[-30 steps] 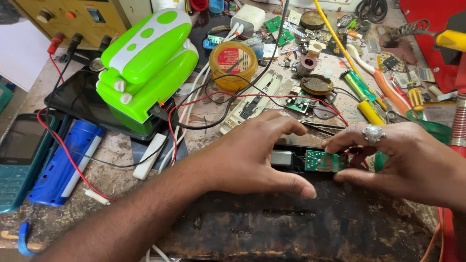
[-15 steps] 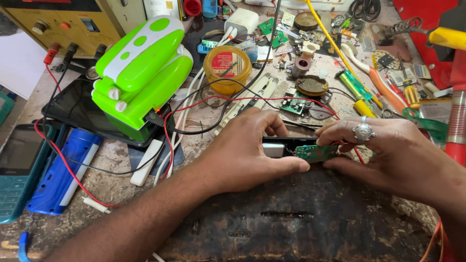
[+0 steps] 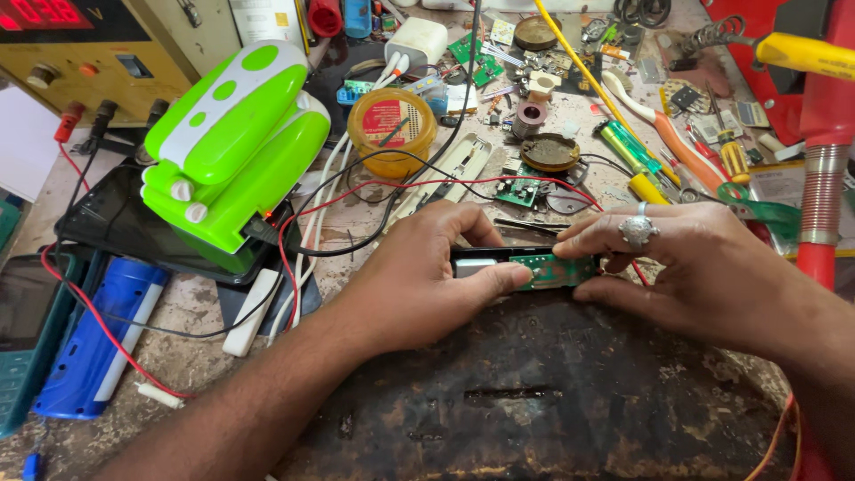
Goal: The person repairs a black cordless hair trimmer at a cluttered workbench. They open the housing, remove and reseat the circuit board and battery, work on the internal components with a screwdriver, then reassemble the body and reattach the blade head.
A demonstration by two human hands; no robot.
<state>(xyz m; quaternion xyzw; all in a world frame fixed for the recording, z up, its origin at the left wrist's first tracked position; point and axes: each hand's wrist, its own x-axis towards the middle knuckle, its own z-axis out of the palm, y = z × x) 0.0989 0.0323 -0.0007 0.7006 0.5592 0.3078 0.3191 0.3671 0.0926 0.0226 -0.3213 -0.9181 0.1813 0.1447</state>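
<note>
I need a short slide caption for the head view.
Both hands, left hand and right hand, hold a small green circuit board over a cluttered repair bench.

A single view, from a camera worn on the person's head, looks steeply down and forward over a cluttered worktop (image 3: 205, 312), close enough that both forearms enter from the bottom edge and the left hand (image 3: 427, 276) and right hand (image 3: 704, 267) meet near the middle of the frame. The near edge of the worktop is cut off at the bottom, while the far side reaches a yellow bench instrument (image 3: 107, 44) at the top left and a red stand (image 3: 824, 160) at the right edge.
</note>
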